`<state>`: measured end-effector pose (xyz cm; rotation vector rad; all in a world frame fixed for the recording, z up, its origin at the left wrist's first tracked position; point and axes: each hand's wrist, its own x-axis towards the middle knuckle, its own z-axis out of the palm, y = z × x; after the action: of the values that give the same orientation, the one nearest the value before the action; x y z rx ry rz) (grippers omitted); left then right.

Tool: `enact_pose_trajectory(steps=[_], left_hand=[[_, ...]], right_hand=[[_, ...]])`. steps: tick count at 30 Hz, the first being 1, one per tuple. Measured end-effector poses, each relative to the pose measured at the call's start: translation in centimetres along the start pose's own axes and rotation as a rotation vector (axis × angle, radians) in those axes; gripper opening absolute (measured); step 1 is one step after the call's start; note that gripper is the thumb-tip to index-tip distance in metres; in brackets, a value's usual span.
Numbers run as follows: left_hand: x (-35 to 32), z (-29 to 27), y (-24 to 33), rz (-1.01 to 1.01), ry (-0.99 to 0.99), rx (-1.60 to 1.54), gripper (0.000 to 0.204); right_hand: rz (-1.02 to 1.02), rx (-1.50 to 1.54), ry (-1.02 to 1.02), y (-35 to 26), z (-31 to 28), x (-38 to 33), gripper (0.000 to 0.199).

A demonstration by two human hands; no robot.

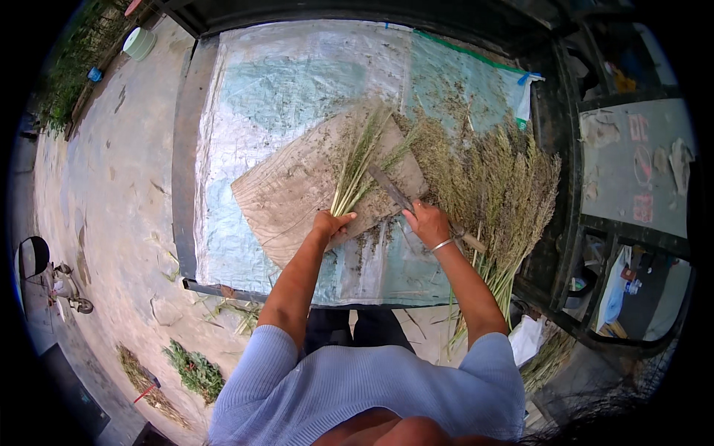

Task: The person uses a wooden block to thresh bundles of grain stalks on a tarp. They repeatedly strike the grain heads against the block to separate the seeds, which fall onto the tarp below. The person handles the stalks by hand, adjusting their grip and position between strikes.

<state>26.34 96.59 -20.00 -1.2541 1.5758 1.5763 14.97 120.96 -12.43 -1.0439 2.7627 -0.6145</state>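
Note:
My left hand [332,224] grips the stem end of a small bundle of green grain stalks [358,160] that lies fanned out on a wooden board [286,197]. My right hand [427,223], with a thin bangle at the wrist, holds a long flat knife [392,189] by its wooden handle. The blade rests slantwise across the board, just right of the bundle's stems. Seeds and chaff are scattered over the board.
The board lies on a shiny plastic sheet [253,97] spread over a flat cart bed. A big heap of dry seed stalks [502,189] lies to the right. Concrete ground, a green bucket [139,43] and plant scraps [195,369] lie left; a vehicle frame stands right.

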Motion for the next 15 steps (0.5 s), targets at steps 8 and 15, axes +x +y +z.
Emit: enact_pose_trajectory(steps=[8,15], left_hand=[[-0.5,-0.5,0.9,0.060,-0.091,0.027,0.040],[0.1,-1.2,0.5,0.029,-0.123,0.093,0.045]], right_hand=[[0.299,-0.062,0.032,4.7,3.0,2.3,0.028],[-0.273,0.084,0.080,0.4,4.9,0.3,0.029]])
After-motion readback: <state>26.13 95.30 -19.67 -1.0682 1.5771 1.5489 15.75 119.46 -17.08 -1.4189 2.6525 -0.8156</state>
